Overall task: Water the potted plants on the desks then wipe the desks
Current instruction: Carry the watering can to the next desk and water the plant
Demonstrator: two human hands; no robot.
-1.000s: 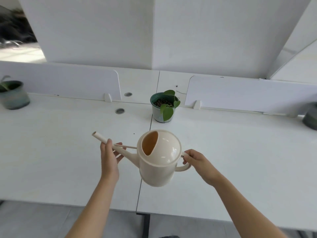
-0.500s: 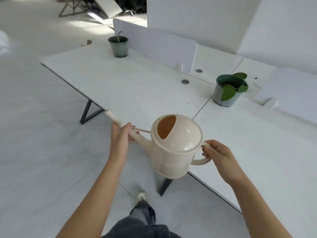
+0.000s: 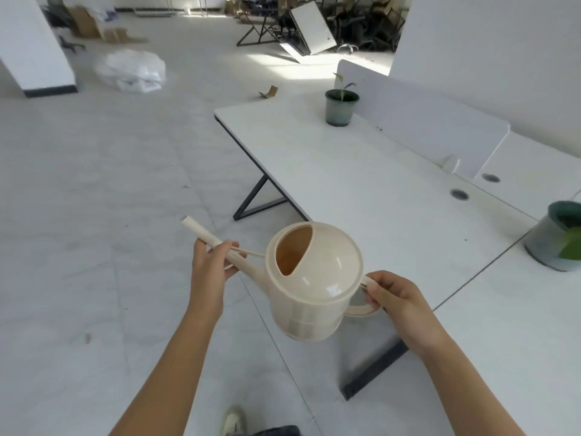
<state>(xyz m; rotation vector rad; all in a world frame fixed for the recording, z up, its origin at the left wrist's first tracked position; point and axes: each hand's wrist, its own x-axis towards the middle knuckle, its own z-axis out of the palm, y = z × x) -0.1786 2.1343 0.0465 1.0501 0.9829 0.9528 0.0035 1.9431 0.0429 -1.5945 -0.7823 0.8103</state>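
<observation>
I carry a cream watering can [image 3: 309, 287] in front of me, level, over the floor beside the white desks [image 3: 361, 184]. My left hand [image 3: 209, 267] grips its long spout from below. My right hand [image 3: 394, 298] grips the loop handle at the can's back. A small seedling in a grey-green pot [image 3: 341, 107] stands near the far end of the left desk. A second grey-green pot with broad green leaves [image 3: 558, 237] sits at the right edge, cut off by the frame.
White divider panels [image 3: 424, 121] run along the back of the desks. Black desk legs [image 3: 254, 199] stand on the pale floor. A white plastic bag [image 3: 130, 70] lies far left. Stacked furniture and cardboard boxes [image 3: 314, 26] fill the room's far end.
The view has swung left and pulled back from the desks, so the can now hangs over the floor. The leafy pot slid to the right edge. Both hands keep their hold.
</observation>
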